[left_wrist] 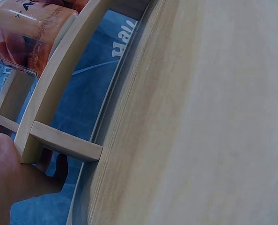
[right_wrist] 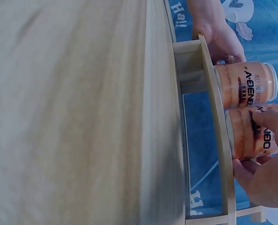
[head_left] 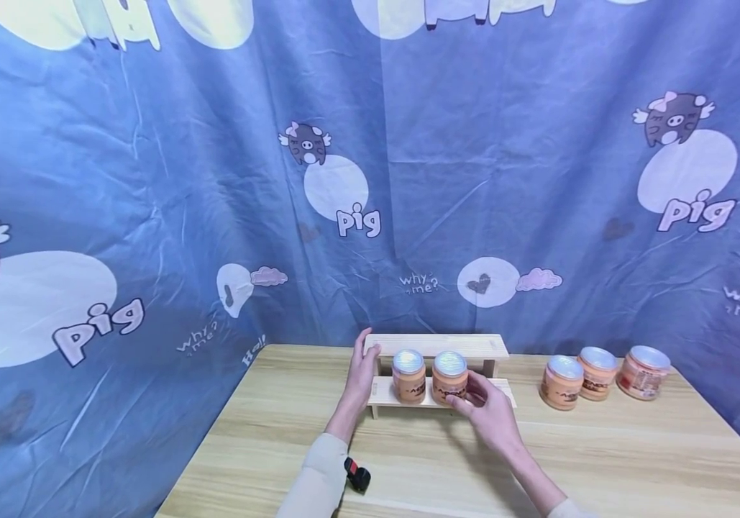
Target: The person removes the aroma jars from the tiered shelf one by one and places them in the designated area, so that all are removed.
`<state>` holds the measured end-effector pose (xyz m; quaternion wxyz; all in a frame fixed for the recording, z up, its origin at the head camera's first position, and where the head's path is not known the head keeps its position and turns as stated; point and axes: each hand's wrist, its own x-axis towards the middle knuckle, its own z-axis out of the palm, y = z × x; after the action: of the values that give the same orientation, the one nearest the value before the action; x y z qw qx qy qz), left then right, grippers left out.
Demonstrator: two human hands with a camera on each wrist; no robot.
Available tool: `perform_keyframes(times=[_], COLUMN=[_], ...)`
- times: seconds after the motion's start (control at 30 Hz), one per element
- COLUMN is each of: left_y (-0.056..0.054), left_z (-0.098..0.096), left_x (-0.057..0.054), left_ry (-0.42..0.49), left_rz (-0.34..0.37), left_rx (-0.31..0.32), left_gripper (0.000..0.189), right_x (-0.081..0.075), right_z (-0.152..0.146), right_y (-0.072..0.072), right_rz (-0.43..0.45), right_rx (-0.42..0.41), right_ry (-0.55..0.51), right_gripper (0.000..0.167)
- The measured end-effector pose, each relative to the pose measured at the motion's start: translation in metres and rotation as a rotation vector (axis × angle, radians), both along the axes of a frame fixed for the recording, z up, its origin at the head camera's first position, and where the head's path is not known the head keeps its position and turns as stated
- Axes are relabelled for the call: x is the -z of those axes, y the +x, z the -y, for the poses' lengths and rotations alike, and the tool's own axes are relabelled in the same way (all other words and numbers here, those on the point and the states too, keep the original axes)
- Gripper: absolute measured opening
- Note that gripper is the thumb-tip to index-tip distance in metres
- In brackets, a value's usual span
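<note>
A small two-tier wooden shelf [head_left: 434, 345] stands near the back of the table. On its lower tier two orange-labelled jars with silvery lids are upright, side by side. My right hand [head_left: 491, 415] grips the right jar [head_left: 450, 378], thumb in front and fingers round its right side. In the right wrist view this jar [right_wrist: 251, 132] is beside the left jar [right_wrist: 244, 84], its base at the lower board. My left hand [head_left: 361, 372] holds the shelf's left end, thumb near the upper board's corner. The left wrist view partly hides its fingers behind the shelf end.
Three more jars stand at the table's right: an orange one [head_left: 562, 383], another just behind it [head_left: 597, 374], and a pinker one [head_left: 643, 373] farther right. A blue printed cloth [head_left: 441, 201] hangs behind the wood-grain table [head_left: 266, 432]. A black device [head_left: 358, 476] is at the left wrist.
</note>
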<state>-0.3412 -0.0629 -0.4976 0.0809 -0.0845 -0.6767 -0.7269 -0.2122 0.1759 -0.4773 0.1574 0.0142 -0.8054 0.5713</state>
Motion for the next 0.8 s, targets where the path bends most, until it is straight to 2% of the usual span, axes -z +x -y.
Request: perform_keyframes(times=[0.13,0.27,0.37,0.6,0.8], left_y=[0.004,0.012,0.013,0.002,0.0], left_z=[0.0,0.001,0.004,0.004,-0.001], left_x=[-0.003,-0.016,-0.018,-0.002,0.001], left_ry=[0.003,-0.001,-0.012,-0.003,-0.006], left_rz=[-0.003,-0.002,0.003,0.004,0.003], left_rx=[0.009,0.027,0.044,0.033,0.011], left_gripper=[0.057,0.055,0.054,0.057,0.058], right_x=[0.002,0.003,0.002,-0.006,-0.016], right_z=[0.0,0.001,0.0,-0.005,-0.017], right_y=[-0.001,0.0,0.001,0.005,0.012], right_rz=[-0.024,-0.04,-0.046,-0.058,-0.078], right_rx=[0.016,0.035,0.042,0.055,0.081], right_ry=[0.003,-0.017,-0.048,-0.065,-0.045], right_gripper=[0.067,0.067,0.065,0.064,0.066])
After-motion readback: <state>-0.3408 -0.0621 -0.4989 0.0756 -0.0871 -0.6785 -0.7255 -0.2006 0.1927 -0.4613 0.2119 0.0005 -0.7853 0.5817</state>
